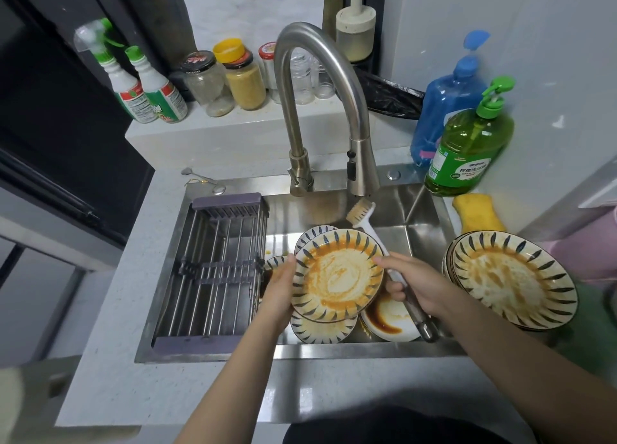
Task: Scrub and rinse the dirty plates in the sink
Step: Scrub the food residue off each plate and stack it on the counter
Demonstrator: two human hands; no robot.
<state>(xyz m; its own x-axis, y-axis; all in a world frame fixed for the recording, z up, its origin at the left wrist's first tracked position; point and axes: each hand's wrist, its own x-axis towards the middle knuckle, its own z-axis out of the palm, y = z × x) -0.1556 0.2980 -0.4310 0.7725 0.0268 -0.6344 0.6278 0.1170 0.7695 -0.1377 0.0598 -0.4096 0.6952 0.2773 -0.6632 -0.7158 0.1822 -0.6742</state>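
Early stage, by appearance: no cleaned plate in the steel drying rack (pixel 213 270), no water visible at the curved steel faucet (pixel 320 109). Left hand (pixel 278 288) gripping the rim of a round, blue-leaf-patterned ceramic plate smeared with orange sauce (pixel 337 275), tilted above the steel sink (pixel 430 216); right hand (pixel 414 285) clenched around a white-headed, metal-handled dish brush (pixel 377 236). About four further dirty dishes beneath; one stack of soiled plates (pixel 514 281) on the counter; two pump bottles.

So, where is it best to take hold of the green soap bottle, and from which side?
Grip the green soap bottle around its narrow neck below the pump, coming from the front left, over the sink. The blue bottle stands close behind it and the wall is on the right.
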